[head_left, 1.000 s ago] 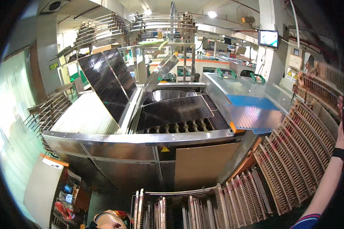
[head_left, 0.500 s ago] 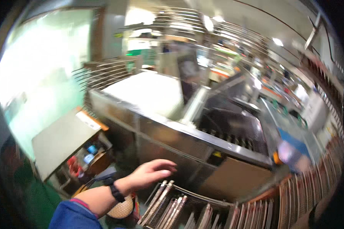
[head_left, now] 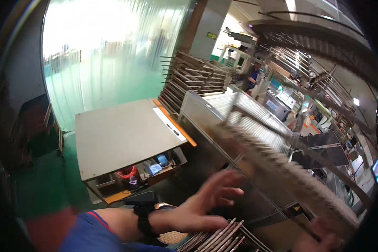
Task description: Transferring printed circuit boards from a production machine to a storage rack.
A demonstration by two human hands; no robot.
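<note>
My left hand [head_left: 201, 203], with a black band at the wrist, reaches over the lower middle with its fingers spread and nothing in it. Below its fingertips stand several thin upright rods of a wire rack [head_left: 227, 239]. Tilted across the right side is a large brown slotted rack [head_left: 281, 164], with toothed bars and thin dark struts. My right hand [head_left: 319, 235], blurred at the lower right, is closed round a thin dark strut of this rack. Its fingertips are smeared by motion.
Left of centre stands a grey-topped table [head_left: 117, 134] with an orange-edged strip and small items on its lower shelf. Beyond is a metal roller conveyor [head_left: 216, 110] beside stacked racks [head_left: 193, 80]. A plastic strip curtain [head_left: 113, 71] hangs behind. A person [head_left: 253, 77] stands far back.
The view has swung left, bringing the table and curtain nearer the middle. The slotted rack has come from the right edge across the conveyor. My left hand's fingers have spread.
</note>
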